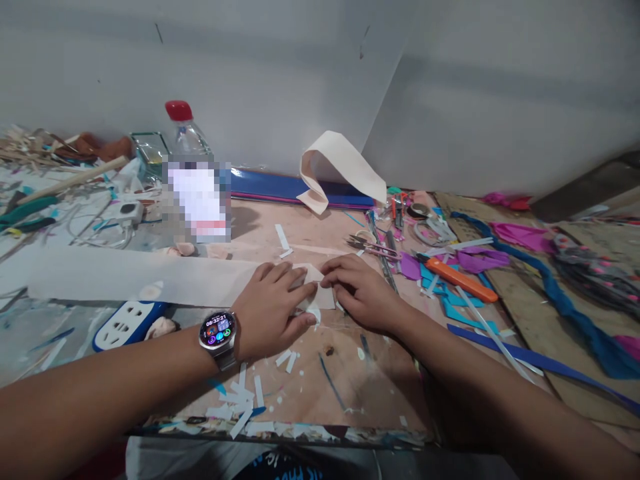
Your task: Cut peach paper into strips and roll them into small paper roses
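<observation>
Far out to the left of your left hand, green-handled pliers (25, 212) lie among loose scraps on the desk (350, 387). Nearer, just left of your left wrist, sits a white and blue power strip (125, 325). A long pale strip (150, 277) of flat material runs across the desk from the far left and ends under your hands. Beyond your left hand, toward the wall, stands a clear bottle (187, 143) with a red cap and a blurred label. On your left wrist is a round watch (218, 331) with a lit face. Your left hand (273, 307) lies palm down on the end of the strip, fingers stretched out and close together and pressing it flat, gripping nothing; its thumb lies beside a small white curl at the strip's edge. Short white paper scraps (245, 400) are scattered on the desk just below that hand. Your right hand (357, 290) meets the left, almost touching it, knuckles bent and fingertips resting on the same end of the strip; you cannot tell whether it pinches the edge or only presses. Beyond both hands, a second pale strip (335, 163) curls up against the wall. Just past your right hand lie small snips (373, 248), and further right an orange utility knife (463, 280) on coloured offcuts, then a blue cord (550, 293).
</observation>
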Motion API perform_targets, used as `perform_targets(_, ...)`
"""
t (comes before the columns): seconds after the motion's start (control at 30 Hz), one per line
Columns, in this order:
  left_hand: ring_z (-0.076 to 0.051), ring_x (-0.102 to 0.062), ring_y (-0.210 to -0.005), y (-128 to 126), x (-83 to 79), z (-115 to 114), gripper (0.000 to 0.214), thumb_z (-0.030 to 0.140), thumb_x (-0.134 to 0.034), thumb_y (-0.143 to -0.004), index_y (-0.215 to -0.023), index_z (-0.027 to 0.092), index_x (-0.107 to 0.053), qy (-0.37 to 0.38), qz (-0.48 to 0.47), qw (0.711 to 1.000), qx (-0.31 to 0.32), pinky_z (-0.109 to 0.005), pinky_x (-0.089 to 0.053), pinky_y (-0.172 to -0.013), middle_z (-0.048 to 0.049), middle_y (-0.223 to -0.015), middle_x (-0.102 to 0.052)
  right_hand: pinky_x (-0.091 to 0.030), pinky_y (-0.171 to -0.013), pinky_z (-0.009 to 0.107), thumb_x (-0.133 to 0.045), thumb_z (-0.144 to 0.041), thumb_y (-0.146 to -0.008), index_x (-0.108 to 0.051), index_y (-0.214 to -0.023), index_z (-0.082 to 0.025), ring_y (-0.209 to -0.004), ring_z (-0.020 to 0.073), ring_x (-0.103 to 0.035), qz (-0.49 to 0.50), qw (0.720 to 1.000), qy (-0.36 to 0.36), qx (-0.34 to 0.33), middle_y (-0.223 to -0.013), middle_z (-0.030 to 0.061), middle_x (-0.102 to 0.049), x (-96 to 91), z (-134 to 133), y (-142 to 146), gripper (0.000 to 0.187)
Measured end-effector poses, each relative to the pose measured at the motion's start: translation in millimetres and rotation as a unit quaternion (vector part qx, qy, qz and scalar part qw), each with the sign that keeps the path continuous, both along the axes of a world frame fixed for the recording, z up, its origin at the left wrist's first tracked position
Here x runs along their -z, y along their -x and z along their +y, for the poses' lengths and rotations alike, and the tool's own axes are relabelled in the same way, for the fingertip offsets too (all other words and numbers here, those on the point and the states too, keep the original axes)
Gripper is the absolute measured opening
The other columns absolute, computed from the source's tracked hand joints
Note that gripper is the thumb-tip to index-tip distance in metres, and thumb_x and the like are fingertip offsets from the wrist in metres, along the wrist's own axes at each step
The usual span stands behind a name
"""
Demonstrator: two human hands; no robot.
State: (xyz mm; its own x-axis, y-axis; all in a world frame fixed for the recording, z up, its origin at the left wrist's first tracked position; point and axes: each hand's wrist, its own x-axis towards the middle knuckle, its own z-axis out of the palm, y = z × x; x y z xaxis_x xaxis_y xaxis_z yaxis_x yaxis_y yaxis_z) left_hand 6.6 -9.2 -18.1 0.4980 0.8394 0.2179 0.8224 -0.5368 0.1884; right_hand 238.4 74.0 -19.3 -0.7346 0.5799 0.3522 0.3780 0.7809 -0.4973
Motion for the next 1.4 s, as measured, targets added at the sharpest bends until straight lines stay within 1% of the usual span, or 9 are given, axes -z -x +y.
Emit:
perform_targets(0.07, -0.035, -0.046, -0.137, 0.1, -0.4, 0.0, 0.049, 0.054, -0.047, -0.1, -0.139, 0.027, -0.057, 0.001, -0.002, 1.0, 0.001, -0.057, -0.037, -0.11, -0.0091, -0.151, -0.054, -0.053, -0.098, 0.05, -0.053, -0.003, -0.085, -0.075, -0.095, -0.022, -0.11, 0.0261, -0.063, -0.002, 1.0, -0.006, -0.005, -0.113, 0.0101, -0.072, 0.7, 0.2, -0.4, 0.031)
perform_targets(0.23, -0.035, -0.047, -0.137, 0.3, -0.6, -0.5, 0.05, 0.054, -0.047, -0.1, -0.14, 0.026, -0.057, 0.003, -0.004, 1.0, 0.002, -0.057, -0.037, -0.11, -0.009, -0.152, -0.054, -0.053, -0.099, 0.051, -0.053, -0.004, -0.087, -0.077, -0.105, -0.021, -0.114, 0.0267, -0.063, 0.0, 1.0, -0.022, -0.011, -0.119, 0.0112, -0.073, 2.0, 0.5, -0.5, 0.034)
perform_targets(0.43, -0.036, -0.047, -0.137, 0.5, 0.9, -0.3, 0.051, 0.054, -0.049, -0.099, -0.14, 0.026, -0.057, 0.002, -0.015, 1.0, 0.003, -0.058, -0.037, -0.11, -0.0094, -0.151, -0.055, -0.053, -0.099, 0.051, -0.051, -0.003, -0.088, -0.077, -0.111, -0.023, -0.112, 0.0261, -0.062, -0.011, 1.0, -0.01, -0.018, -0.116, 0.0084, -0.075, -1.3, -0.6, 1.6, 0.04)
perform_targets(0.53, -0.035, -0.047, -0.138, 0.2, 0.6, 0.3, 0.049, 0.054, -0.05, -0.098, -0.137, 0.025, -0.058, 0.011, -0.02, 1.0, 0.002, -0.057, -0.037, -0.111, -0.0083, -0.152, -0.054, -0.053, -0.099, 0.051, -0.052, -0.004, -0.089, -0.076, -0.113, -0.022, -0.111, 0.0262, -0.061, -0.012, 1.0, -0.006, -0.021, -0.116, 0.0086, -0.076, -1.0, -0.4, 2.1, 0.039)
perform_targets(0.67, -0.033, -0.047, -0.138, -0.4, 0.4, 0.5, 0.048, 0.055, -0.051, -0.098, -0.13, 0.02, -0.059, 0.018, -0.032, 0.999, -0.008, -0.055, -0.037, -0.112, -0.009, -0.151, -0.055, -0.053, -0.099, 0.051, -0.052, -0.005, -0.091, -0.076, -0.117, -0.023, -0.113, 0.0263, -0.06, -0.01, 1.0, -0.006, -0.024, -0.118, 0.0088, -0.076, 1.4, 0.9, 0.9, 0.04)
perform_targets(0.83, -0.034, -0.047, -0.138, -0.3, 0.8, 0.0, 0.049, 0.056, -0.049, -0.098, -0.129, 0.02, -0.059, 0.017, -0.031, 0.999, -0.01, -0.055, -0.036, -0.112, -0.0087, -0.151, -0.056, -0.053, -0.099, 0.051, -0.051, -0.003, -0.091, -0.075, -0.12, -0.025, -0.114, 0.0267, -0.059, -0.015, 0.999, -0.014, -0.036, -0.12, 0.0076, -0.076, 3.3, 2.4, -0.8, 0.043)
perform_targets(1.03, -0.033, -0.048, -0.138, -1.2, -1.0, 0.9, 0.052, 0.055, -0.05, -0.098, -0.134, 0.019, -0.057, 0.019, -0.029, 0.999, -0.009, -0.055, -0.036, -0.112, -0.009, -0.151, -0.056, -0.051, -0.101, 0.052, -0.054, -0.011, -0.095, -0.074, -0.122, -0.026, -0.115, 0.0266, -0.06, -0.017, 1.0, 0.003, -0.023, -0.12, 0.0081, -0.076, 0.7, 0.0, 1.3, 0.037)
perform_targets(1.27, -0.033, -0.048, -0.137, -0.6, 0.8, 0.6, 0.056, 0.055, -0.049, -0.098, -0.142, 0.021, -0.053, 0.01, -0.025, 1.0, -0.008, -0.055, -0.036, -0.112, -0.0089, -0.151, -0.056, -0.05, -0.1, 0.05, -0.05, -0.007, -0.094, -0.075, -0.114, -0.024, -0.112, 0.025, -0.061, -0.017, 0.999, 0.003, -0.036, -0.118, 0.0071, -0.077, 0.3, 1.4, 0.7, 0.036)
perform_targets(1.4, -0.033, -0.048, -0.136, 0.3, 1.1, 1.1, 0.055, 0.056, -0.047, -0.099, -0.141, 0.021, -0.054, 0.011, -0.021, 1.0, -0.004, -0.055, -0.037, -0.111, -0.0096, -0.151, -0.055, -0.05, -0.1, 0.047, -0.051, -0.007, -0.093, -0.075, -0.106, -0.023, -0.113, 0.0248, -0.06, -0.015, 0.999, 0.024, -0.022, -0.115, 0.0069, -0.077, 0.6, 1.7, -0.1, 0.032)
